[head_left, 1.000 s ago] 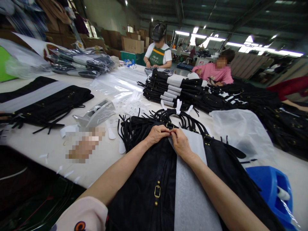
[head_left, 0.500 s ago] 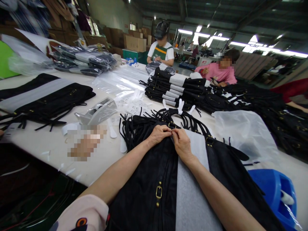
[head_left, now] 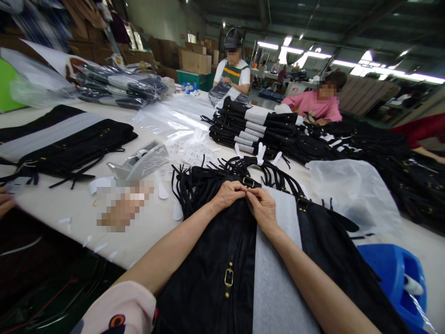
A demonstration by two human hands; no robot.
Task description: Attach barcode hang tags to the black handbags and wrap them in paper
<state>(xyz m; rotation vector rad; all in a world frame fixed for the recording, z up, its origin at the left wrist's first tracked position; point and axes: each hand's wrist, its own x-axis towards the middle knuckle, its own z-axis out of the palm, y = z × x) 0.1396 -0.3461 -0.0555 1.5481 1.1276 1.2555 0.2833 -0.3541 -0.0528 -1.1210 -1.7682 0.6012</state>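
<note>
A black folded garment [head_left: 208, 260] with gold buckles and thin strap ends lies in front of me. A grey paper band [head_left: 274, 273] runs lengthwise over it. Near its upper edge, just below a gold buckle [head_left: 248, 182], my left hand [head_left: 227, 195] and my right hand [head_left: 263, 208] meet in a pinch. Thumbs and forefingers are pressed together, fingertips almost touching; the small thing between them is hidden. Black straps [head_left: 278, 172] with white tabs [head_left: 260, 153] loop beyond my hands.
A grey tape dispenser [head_left: 141, 160] stands left of the garment. Stacked black garments [head_left: 239, 130], clear plastic bags [head_left: 354, 195] and a blue plastic container [head_left: 392, 273] surround it. Two co-workers [head_left: 232, 69] are across the table; another person's fingers [head_left: 5, 202] show at the left edge.
My hands stay pinched in nearly the same spot. The co-worker across the table has raised the plastic-wrapped bundle slightly, and another person's fingers have come further in at the left edge.
</note>
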